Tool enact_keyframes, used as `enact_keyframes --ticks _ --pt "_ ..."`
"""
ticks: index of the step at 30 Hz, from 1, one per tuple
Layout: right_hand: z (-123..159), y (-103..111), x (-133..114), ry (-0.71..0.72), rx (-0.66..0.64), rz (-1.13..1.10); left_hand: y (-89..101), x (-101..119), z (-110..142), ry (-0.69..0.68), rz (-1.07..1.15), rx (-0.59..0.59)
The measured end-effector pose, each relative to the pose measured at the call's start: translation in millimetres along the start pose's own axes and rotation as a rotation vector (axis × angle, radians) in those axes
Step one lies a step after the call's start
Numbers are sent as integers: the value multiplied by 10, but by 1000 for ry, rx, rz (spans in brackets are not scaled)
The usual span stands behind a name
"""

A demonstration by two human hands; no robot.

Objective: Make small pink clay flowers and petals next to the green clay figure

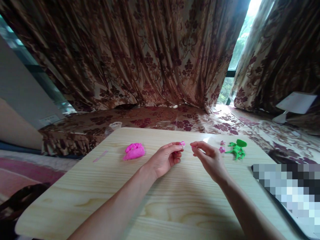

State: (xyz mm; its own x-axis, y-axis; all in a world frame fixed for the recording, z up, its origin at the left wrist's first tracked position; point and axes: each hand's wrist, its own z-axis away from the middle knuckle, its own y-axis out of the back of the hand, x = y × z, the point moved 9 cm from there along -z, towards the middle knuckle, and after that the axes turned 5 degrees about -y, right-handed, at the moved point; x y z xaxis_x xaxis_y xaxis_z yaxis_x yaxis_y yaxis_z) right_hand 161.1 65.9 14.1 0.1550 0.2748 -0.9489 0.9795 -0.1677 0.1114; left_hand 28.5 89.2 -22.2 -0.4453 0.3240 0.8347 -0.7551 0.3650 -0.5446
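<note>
Over the table's far half, my left hand (168, 156) is closed, pinching a small pink and white clay piece (183, 144) between thumb and forefinger. A short gap away, my right hand (208, 154) is also closed, thumb and forefinger together. Something pinkish shows at its tips, too small to make out. Just beyond the right hand lie two small pink flower-like pieces (222, 150). Beside them is a green clay figure (236, 150) with thin stems and a rounded leaf shape. A bright pink lump of modelling clay (134, 151) rests left of my left hand.
The pale wooden table (165, 206) has a faint pink strip (100, 156) on its left side. A pixelated dark-edged object (287, 196) occupies the right edge. Behind are a cloth-covered ledge (160, 118), patterned curtains (140, 53) and a white lamp (296, 102).
</note>
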Motion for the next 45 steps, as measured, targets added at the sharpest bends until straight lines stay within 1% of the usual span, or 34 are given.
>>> enact_keyframes --ticks 3,6,8,11,15,23,27,33,40,45 --pt "-3 -12 -9 6 -6 6 -21 -14 5 15 89 -14" --pt "-4 16 24 -36 33 6 -39 -32 16 29 124 -15" --pt "6 34 11 -35 59 21 -48 -48 24 39 120 -15" --pt "35 39 -95 39 80 95 -54 -52 27 31 94 -15" --pt "78 -7 -236 146 62 239 -68 -25 23 2 67 -17" --pt "130 -54 -339 286 88 368 -89 -12 27 -16 7 -12" --pt "148 -51 -382 324 96 431 -84 -21 23 -25 -22 -11" --pt "161 -41 -395 338 120 519 -95 -24 23 -39 -67 -23" --pt "192 -84 -417 345 117 542 -98 -40 21 -29 -78 -32" --pt "205 -86 -455 378 127 445 -91 -58 14 -18 -63 -37"
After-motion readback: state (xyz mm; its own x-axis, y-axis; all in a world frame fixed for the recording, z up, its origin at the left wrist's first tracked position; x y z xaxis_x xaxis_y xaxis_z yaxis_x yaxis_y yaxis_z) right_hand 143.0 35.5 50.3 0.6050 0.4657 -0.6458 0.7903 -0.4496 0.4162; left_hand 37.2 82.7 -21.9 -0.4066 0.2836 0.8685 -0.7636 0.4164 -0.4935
